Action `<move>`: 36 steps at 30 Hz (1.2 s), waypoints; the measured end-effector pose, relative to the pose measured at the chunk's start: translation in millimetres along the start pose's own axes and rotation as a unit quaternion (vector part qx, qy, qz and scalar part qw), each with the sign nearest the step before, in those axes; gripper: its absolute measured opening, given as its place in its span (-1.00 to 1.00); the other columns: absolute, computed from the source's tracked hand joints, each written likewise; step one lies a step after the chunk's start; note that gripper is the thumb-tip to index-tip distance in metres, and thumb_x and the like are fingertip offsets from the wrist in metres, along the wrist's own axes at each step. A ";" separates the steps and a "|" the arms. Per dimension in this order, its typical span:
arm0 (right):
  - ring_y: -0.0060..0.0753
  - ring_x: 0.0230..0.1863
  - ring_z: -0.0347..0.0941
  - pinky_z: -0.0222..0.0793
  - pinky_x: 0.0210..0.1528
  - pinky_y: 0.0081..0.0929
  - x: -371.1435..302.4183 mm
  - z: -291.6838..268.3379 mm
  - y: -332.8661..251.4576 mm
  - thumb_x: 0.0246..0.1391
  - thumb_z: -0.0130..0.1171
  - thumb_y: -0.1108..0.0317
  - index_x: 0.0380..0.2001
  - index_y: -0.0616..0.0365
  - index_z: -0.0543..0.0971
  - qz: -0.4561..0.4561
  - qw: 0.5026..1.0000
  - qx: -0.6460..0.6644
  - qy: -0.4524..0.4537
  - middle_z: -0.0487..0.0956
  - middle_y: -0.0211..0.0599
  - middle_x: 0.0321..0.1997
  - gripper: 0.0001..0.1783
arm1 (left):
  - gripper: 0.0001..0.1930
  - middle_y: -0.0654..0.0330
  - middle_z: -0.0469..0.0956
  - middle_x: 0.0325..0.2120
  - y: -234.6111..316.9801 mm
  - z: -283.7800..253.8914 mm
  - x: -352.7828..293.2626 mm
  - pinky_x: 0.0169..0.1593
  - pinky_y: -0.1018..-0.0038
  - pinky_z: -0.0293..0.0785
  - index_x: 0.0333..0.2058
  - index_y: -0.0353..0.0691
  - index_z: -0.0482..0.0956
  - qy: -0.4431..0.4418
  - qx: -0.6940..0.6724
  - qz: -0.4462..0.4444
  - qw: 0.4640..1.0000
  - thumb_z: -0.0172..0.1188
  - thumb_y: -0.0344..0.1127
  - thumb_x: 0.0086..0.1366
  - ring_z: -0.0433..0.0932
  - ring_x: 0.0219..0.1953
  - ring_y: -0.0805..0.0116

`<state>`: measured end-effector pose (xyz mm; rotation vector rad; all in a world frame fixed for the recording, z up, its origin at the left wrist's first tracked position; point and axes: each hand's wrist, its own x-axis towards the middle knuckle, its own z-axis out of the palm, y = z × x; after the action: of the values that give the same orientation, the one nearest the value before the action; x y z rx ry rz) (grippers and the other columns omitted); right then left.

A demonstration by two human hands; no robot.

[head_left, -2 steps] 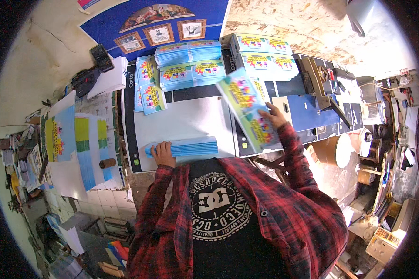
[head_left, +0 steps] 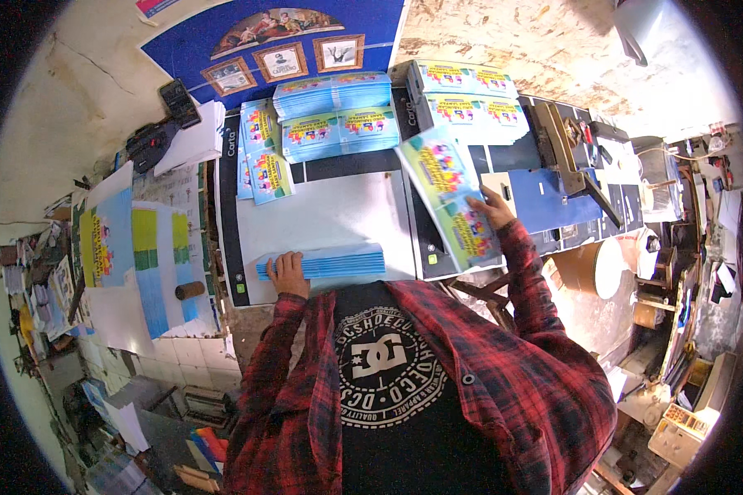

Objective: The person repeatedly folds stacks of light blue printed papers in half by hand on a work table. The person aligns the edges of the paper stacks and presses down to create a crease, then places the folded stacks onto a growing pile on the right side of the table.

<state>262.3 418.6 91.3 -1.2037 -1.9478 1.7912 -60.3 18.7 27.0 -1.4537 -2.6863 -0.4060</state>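
My right hand (head_left: 494, 206) grips the right edge of a colourful printed sheet (head_left: 444, 177), its fingers closed on it. The sheet is tilted and held above the right side of the work surface. Near the front edge of the table, my left hand (head_left: 287, 273) has its fingers curled over the left end of a row of overlapping light-blue sheets (head_left: 347, 262). Only narrow strips of those sheets show. Under them lies a large pale board (head_left: 322, 210).
Stacks of matching printed sheets stand at the back, one centre (head_left: 338, 132) and one right (head_left: 475, 115). Several loose ones (head_left: 264, 169) lie back left. A metal-and-wood clamp-like device (head_left: 563, 148) stands right, beside a blue panel (head_left: 545, 198). A left side table (head_left: 111, 318) carries more sheets.
The printed sheet in my right hand has shifted a little to the right. My left hand stays on the overlapping sheets.
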 end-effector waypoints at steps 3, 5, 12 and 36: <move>-0.54 -0.28 0.52 0.43 -0.19 -0.55 -12.2 -17.1 -9.5 0.05 0.25 0.14 -0.06 0.22 0.49 0.074 0.996 0.019 0.038 0.60 -0.31 -0.24 -0.54 | -0.38 0.27 0.38 -0.14 -3.5 2.0 -3.8 0.27 0.05 -0.05 -0.13 -0.05 0.41 -0.003 0.025 0.000 1.000 0.42 -0.41 -0.28 0.32 0.03 0.25; -0.54 -0.28 0.52 0.44 -0.20 -0.55 1.2 -28.4 11.4 0.06 0.24 0.15 -0.07 0.22 0.49 0.096 0.994 0.023 0.044 0.60 -0.31 -0.24 -0.55 | -0.37 0.26 0.37 -0.14 -2.2 1.7 -2.7 0.27 0.05 -0.06 -0.12 -0.05 0.41 -0.014 0.043 -0.003 0.999 0.43 -0.40 -0.28 0.32 0.03 0.24; -0.43 -0.23 0.54 0.44 -0.14 -0.48 44.2 -32.1 77.5 0.01 0.24 0.00 -0.01 0.30 0.48 0.088 0.995 0.018 0.032 0.61 -0.21 -0.19 -0.38 | -0.38 0.25 0.37 -0.13 1.7 -2.8 3.2 0.26 0.05 -0.05 -0.15 -0.06 0.41 -0.030 0.031 -0.020 0.999 0.44 -0.41 -0.29 0.32 0.04 0.23; -0.14 0.13 0.37 0.25 0.18 -0.30 31.2 56.2 -48.1 0.06 0.25 0.22 0.15 0.31 0.31 -0.181 0.954 -0.208 0.116 0.38 0.09 0.18 -0.35 | -0.77 0.34 0.45 -0.21 0.5 6.4 12.6 0.28 -0.07 -0.12 -0.25 -0.04 0.48 -0.075 0.028 0.061 0.995 0.08 -0.41 0.06 0.34 0.04 0.32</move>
<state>186.0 404.0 111.7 -1.0197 -2.2836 1.0456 -66.4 30.8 23.2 -1.6856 -2.6751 -0.2207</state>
